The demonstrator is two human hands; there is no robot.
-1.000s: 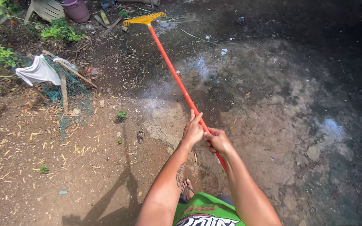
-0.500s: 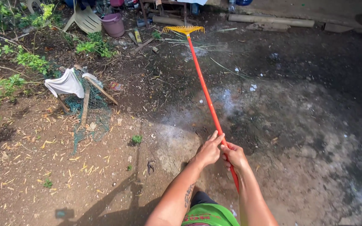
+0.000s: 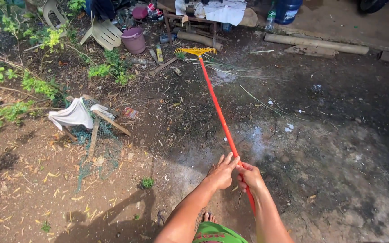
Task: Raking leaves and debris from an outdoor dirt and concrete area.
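Rake [image 3: 219,112]: long orange shaft with a yellow fan head, lying at a slant on the ground line of sight; the head rests far ahead of both hands on dark damp soil, the lower end of the shaft runs down between the forearms toward the person's body. Right hand [image 3: 248,177]: fist wrapped around the shaft, knuckles up, wrist straight, forearm extended forward from the lower edge of view; grip firm on the rake. Left hand [image 3: 222,171]: just beside the right and slightly ahead of it, palm pressed against the side of the shaft, fingers extended forward and not curled round it; flat contact rather than a clasp; forearm tattooed, also extended forward.

Containers, all well beyond the hands near the rake head: a mauve bucket [image 3: 134,39] standing upright to the left of the head, contents not discernible; a blue water jug [image 3: 288,11] to the right of the head at the top edge, partly cut off, contents not discernible.

Surroundings: an overturned pale plastic chair [image 3: 104,33] beside the bucket; a low wooden table [image 3: 190,20] behind the rake head carrying white sheets; a long log [image 3: 316,44] ahead and right of the hands; a white cloth [image 3: 72,115] draped over sticks and green netting well to the left of the left hand; the person's bare toes [image 3: 209,218] below the hands.
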